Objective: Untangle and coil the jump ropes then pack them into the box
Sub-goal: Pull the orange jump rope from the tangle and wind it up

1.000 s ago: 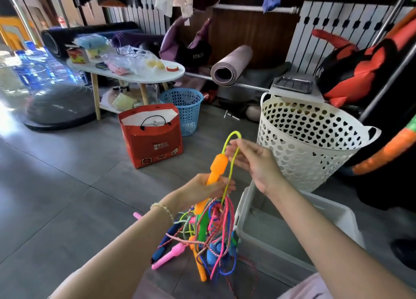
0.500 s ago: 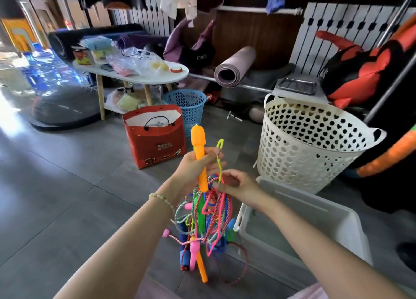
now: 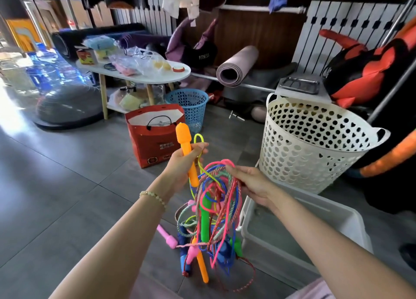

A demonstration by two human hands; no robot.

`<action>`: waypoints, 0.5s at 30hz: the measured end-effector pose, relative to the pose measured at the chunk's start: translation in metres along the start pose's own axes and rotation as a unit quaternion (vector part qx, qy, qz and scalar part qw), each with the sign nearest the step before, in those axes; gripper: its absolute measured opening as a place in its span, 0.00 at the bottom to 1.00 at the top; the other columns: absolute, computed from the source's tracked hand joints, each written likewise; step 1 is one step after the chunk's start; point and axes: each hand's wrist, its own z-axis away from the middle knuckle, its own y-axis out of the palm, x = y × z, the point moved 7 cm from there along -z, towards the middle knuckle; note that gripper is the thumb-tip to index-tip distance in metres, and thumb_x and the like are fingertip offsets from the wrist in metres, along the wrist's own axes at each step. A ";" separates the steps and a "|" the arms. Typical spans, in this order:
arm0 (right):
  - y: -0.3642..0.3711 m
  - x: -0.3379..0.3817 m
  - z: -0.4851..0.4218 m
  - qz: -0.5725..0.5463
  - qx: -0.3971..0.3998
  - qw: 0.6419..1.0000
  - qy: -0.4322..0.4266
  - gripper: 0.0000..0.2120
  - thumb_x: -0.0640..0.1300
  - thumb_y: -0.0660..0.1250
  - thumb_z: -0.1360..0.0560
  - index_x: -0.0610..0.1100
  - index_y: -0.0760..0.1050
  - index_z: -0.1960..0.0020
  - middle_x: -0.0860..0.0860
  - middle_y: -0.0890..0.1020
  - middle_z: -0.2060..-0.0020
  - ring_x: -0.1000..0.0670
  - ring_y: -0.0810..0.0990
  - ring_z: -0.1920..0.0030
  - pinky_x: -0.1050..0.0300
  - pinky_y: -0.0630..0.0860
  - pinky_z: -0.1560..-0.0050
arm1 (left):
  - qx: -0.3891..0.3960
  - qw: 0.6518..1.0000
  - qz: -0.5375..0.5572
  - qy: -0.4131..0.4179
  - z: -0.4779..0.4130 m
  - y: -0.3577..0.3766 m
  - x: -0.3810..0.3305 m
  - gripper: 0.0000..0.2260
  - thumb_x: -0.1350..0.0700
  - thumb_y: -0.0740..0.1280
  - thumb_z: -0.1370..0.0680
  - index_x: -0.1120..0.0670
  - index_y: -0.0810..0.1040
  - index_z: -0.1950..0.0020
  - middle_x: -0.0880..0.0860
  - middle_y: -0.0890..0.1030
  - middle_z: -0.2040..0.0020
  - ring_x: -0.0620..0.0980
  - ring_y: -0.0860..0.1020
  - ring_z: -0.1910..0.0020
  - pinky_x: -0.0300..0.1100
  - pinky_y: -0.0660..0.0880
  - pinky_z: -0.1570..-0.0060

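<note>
Jump ropes (image 3: 211, 211), one tangled bundle, held beside left edge of one grey box (image 3: 315, 231).
Gripped in left hand (image 3: 182, 163): one upright orange handle (image 3: 185, 141). Pinched in right hand (image 3: 252, 183): upper loops. Rope count unclear, perhaps five; lower handles partly hidden.

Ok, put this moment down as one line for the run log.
stage: untangling | left hand: grips orange handle upright | right hand: holds tangled ropes | box: no rope seen inside
</note>
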 end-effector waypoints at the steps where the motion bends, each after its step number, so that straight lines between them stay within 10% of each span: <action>1: -0.006 0.004 -0.001 -0.042 -0.027 0.999 -0.009 0.11 0.45 0.69 0.29 0.38 0.79 0.52 0.47 0.84 0.66 0.54 0.81 0.69 0.61 0.79 0.62 | 0.005 1.000 0.002 -0.003 0.001 0.000 -0.001 0.07 0.59 0.61 0.19 0.57 0.79 0.48 0.49 0.79 0.58 0.41 0.77 0.69 0.36 0.76 0.64; 8: -0.005 0.019 0.010 0.237 -0.046 0.968 -0.062 0.15 0.50 0.63 0.23 0.45 0.75 0.39 0.52 0.79 0.48 0.58 0.77 0.51 0.71 0.73 0.55 | 0.067 0.998 0.005 -0.004 0.011 0.023 -0.003 0.06 0.59 0.62 0.20 0.58 0.79 0.49 0.52 0.83 0.57 0.48 0.84 0.62 0.38 0.80 0.62; 15: 0.029 0.016 0.014 0.231 0.075 0.966 -0.091 0.10 0.38 0.68 0.25 0.38 0.79 0.45 0.48 0.84 0.53 0.61 0.81 0.56 0.70 0.75 0.51 | 0.052 0.997 0.056 0.022 0.006 0.025 -0.014 0.06 0.59 0.62 0.20 0.58 0.78 0.49 0.52 0.83 0.56 0.49 0.84 0.61 0.40 0.81 0.60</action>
